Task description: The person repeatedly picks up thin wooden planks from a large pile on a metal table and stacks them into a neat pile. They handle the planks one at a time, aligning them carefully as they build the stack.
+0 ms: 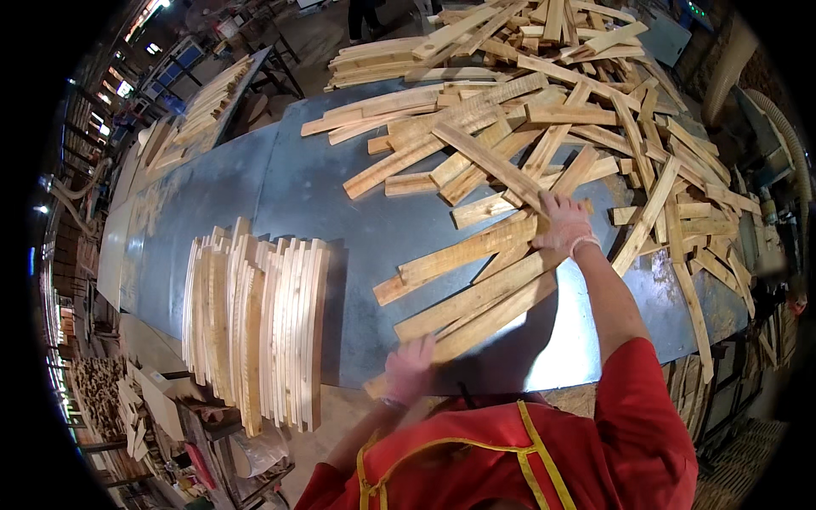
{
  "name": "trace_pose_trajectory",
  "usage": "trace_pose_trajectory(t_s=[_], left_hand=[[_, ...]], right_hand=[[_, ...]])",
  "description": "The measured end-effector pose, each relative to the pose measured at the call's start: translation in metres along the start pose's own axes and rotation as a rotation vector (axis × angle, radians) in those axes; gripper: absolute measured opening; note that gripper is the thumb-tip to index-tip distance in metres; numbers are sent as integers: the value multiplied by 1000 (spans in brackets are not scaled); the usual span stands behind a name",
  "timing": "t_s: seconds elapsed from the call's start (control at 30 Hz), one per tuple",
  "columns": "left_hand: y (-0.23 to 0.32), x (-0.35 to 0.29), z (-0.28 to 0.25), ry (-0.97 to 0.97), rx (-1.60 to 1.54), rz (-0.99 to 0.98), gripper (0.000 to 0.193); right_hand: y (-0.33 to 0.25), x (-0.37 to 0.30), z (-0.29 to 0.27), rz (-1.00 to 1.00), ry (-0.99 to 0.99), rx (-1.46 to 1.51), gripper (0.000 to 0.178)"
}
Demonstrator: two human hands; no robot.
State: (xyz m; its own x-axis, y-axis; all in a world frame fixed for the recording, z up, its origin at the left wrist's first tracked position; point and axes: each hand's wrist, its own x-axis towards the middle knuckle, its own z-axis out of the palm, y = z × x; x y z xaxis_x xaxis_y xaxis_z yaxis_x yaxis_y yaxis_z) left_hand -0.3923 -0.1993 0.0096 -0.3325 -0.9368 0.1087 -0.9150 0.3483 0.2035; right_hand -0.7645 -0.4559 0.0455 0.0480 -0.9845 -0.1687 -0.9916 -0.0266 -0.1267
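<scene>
My right hand, in a thin pale glove, closes over the right ends of wooden boards, fingers and thumb bent around the wood. From beneath it a board slants down to the left. Alongside lies a nearer board, whose left end passes under my left hand. That hand is smeared by motion, so its grip on the wood does not show clearly. Left of it, a neat stack of wooden strips stands side by side at the table's near edge.
A large jumbled heap of wooden boards covers the far right of the grey metal table. More strips lie in rows at the back. At the far left a side table carries further strips. A corrugated hose hangs at the right.
</scene>
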Motion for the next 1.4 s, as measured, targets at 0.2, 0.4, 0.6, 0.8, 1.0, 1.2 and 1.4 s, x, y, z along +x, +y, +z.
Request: trace_pose_trajectory(t_s=[0.2,0.4,0.6,0.8,1.0,1.2,1.4], left_hand=[[-21,-58,-43,-140,-285,-43,24],[-94,-151,9,-47,-842,-538,51],[-100,-69,-4,-250,-1080,-797,65],[-74,-26,-21,-273,-306,-747,112],[-115,-72,-17,-78,28,-662,97],[-144,-70,-8,1,427,-633,84],[-62,56,26,44,70,-270,74]], right_hand=[[-5,-59,10,61,-228,44,110],[-98,-115,9,33,-206,905,114],[-273,-235,88,71,-398,1278,119],[-293,-226,99,-377,-1033,857,88],[-158,-180,66,-288,-135,404,77],[-51,-169,73,-258,-34,14,65],[-26,-176,24,28,-312,331,71]])
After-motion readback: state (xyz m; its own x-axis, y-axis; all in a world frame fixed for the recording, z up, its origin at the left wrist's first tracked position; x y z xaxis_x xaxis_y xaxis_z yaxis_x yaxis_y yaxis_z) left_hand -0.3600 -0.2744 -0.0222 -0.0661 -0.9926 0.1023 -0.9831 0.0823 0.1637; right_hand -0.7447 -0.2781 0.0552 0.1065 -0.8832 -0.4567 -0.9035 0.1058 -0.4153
